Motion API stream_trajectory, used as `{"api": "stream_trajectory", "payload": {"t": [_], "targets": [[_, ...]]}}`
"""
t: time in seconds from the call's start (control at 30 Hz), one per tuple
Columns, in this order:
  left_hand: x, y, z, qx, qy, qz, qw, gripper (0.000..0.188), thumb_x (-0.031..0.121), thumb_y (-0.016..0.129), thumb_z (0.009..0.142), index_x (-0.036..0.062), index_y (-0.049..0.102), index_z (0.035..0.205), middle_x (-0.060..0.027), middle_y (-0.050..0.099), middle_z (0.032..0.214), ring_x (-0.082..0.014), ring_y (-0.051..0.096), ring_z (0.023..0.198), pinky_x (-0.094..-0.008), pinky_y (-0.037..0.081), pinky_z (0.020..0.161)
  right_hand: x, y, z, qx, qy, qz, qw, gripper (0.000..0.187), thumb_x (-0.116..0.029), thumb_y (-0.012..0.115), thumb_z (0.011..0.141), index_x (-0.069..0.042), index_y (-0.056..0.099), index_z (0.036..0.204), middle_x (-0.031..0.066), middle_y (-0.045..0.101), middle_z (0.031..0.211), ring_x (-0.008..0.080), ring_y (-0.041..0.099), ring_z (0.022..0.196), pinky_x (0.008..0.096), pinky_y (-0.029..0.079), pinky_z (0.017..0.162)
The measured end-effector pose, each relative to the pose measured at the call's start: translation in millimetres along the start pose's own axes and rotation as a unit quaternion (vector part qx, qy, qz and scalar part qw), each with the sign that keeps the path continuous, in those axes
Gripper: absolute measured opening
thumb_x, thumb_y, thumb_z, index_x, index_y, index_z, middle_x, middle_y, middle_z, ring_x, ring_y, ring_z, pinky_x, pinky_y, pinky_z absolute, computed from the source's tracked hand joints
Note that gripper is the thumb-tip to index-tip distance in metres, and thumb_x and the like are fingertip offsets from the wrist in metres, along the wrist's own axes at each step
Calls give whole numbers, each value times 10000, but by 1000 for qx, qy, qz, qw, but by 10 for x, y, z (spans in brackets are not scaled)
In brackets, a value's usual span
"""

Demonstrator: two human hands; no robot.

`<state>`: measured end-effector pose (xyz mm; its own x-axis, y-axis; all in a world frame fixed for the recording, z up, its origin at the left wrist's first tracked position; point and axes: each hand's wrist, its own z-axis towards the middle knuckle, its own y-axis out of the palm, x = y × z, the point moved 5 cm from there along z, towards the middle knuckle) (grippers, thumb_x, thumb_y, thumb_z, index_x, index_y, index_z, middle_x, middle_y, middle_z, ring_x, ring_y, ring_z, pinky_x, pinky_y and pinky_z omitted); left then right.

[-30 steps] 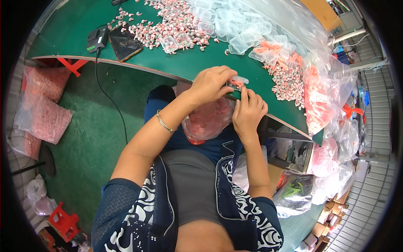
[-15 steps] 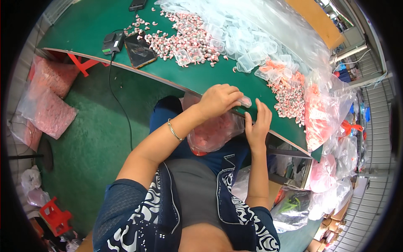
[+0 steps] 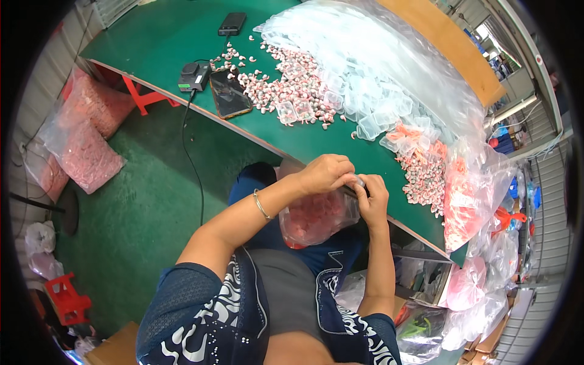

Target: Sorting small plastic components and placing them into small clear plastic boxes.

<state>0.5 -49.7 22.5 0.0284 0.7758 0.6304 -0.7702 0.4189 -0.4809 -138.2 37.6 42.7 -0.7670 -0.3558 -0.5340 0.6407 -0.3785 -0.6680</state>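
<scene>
Left hand (image 3: 328, 173): reaches over the near edge of the green desk (image 3: 292, 135), its fingers closed on one end of a small clear plastic box (image 3: 361, 180).
Right hand (image 3: 373, 199): close beside the left, thumb and forefinger pinching the other end of the same piece.
Small clear plastic box: between the two sets of fingertips, at the desk's edge; it is mostly covered by them, so its contents cannot be told.
Lap: a clear bag of pink pieces (image 3: 316, 220) sits below the hands.
Left wrist: wears a metal bangle (image 3: 261, 204).
Desk, middle: a heap of pink-and-grey pieces (image 3: 286, 85) lies against a pile of clear plastic boxes (image 3: 371, 100).
Desk, right: a second pink-and-grey heap (image 3: 424, 182) lies just beside a clear bag of orange-pink pieces (image 3: 460, 204).
Desk, left: a dark phone (image 3: 230, 94) lies next to a black device (image 3: 193, 77) with a cable.
Floor, left: filled clear bags (image 3: 91, 155) and a red plastic stool (image 3: 67, 299).
</scene>
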Motion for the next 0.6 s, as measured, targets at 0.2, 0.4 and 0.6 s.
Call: {"api": "stream_trajectory", "payload": {"t": [0.2,0.4,0.6], "targets": [[172,-64,-74,78,-48,-6,996,157,175,673,900,29,661,955,-143,640,907,-346,636,819,-411,520,725,203,-51,184,-61,81,184,978,197,-55,672,843,6,679,1030,135,639,883,272,602,750,312,490,725],[283,402,-605,-22,6,34,999,186,250,696,885,90,672,978,-95,623,932,-297,655,808,-399,553,704,449,7,581,69,11,-190,979,407,-111,708,811,-77,621,1207,122,591,1236,324,536,1144,449,443,923],[-301,1088,-1085,-200,-45,123,971,269,317,669,885,96,668,1039,-108,653,990,-318,680,844,-425,559,711,677,196,902,85,-22,-324,942,366,-110,691,805,-117,635,1166,79,578,1224,300,524,1150,518,389,918]]}}
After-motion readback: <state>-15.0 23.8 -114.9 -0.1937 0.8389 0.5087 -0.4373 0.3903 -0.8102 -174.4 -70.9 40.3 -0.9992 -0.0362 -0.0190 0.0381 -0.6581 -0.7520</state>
